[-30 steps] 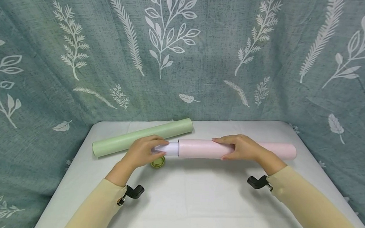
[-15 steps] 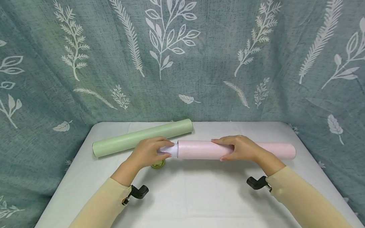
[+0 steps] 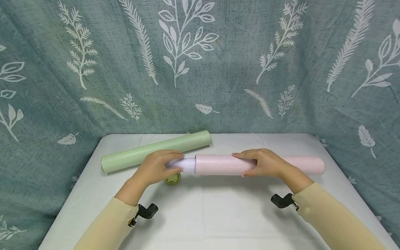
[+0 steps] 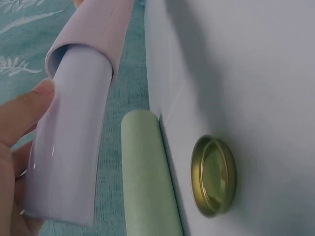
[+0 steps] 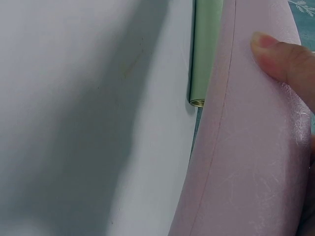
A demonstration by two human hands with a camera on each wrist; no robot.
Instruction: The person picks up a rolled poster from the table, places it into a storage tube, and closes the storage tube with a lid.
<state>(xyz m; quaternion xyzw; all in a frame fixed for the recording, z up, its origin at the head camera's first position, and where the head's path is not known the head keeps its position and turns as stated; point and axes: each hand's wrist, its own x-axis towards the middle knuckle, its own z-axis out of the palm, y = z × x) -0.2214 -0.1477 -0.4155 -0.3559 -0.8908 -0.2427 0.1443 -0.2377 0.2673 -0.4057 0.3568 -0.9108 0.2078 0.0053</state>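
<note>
My left hand [image 3: 156, 167] holds a pale lavender glossy roll [image 3: 188, 165] that sticks out of the left end of a long pink tube [image 3: 214, 165]. In the left wrist view the thumb lies along the roll [image 4: 74, 137], close to the tube's open mouth, with the other fingers behind it. Around the middle of the pink tube, my right hand [image 3: 267, 163] grips with thumb and fingers on opposite sides. A round gold metal lid [image 3: 173, 179] lies on the table just below the left hand. How far the roll reaches inside the tube is hidden.
Behind the left hand a long green tube [image 3: 154, 150] lies slanted on the white-covered table [image 3: 203, 220]. A grey-green curtain with white leaf prints [image 3: 217, 65] hangs at the back and both sides. Black wrist mounts [image 3: 148, 211] stick out from the sleeves.
My left hand moved right toward the tube, then back left. More of the roll shows now than half a second ago. The right hand and pink tube stay nearly still.
</note>
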